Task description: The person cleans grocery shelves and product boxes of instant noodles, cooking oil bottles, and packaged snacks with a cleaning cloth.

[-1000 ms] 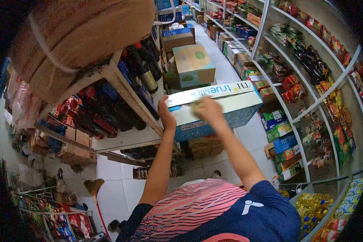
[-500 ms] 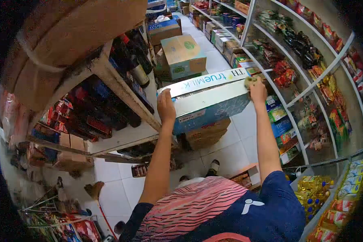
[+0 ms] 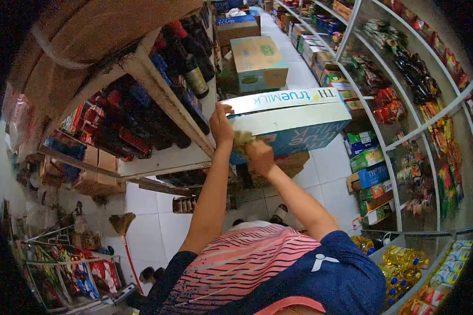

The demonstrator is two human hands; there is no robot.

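Observation:
A blue and white TH true MILK carton [image 3: 294, 118] is in front of me, on top of a brown cardboard box [image 3: 293, 167]. My left hand [image 3: 222, 125] grips the carton's left end, its fingers curled over the top edge. In my right hand [image 3: 260, 157] is a crumpled, yellowish-green cloth [image 3: 243, 140], blurred by motion. It lies against the carton's front near the left corner, just right of my left wrist.
At my left stands a shelf [image 3: 157, 165] with dark bottles. Glass-fronted shelves [image 3: 399, 142] of packets line the right side. Farther up the aisle is another cardboard box [image 3: 257, 60]. A broom [image 3: 123, 226] stands at lower left; oil bottles [image 3: 402, 262] are at lower right.
My right hand has swept the cloth from the carton's right end to its left front. My left hand stays at the left end. The camera view has shifted slightly.

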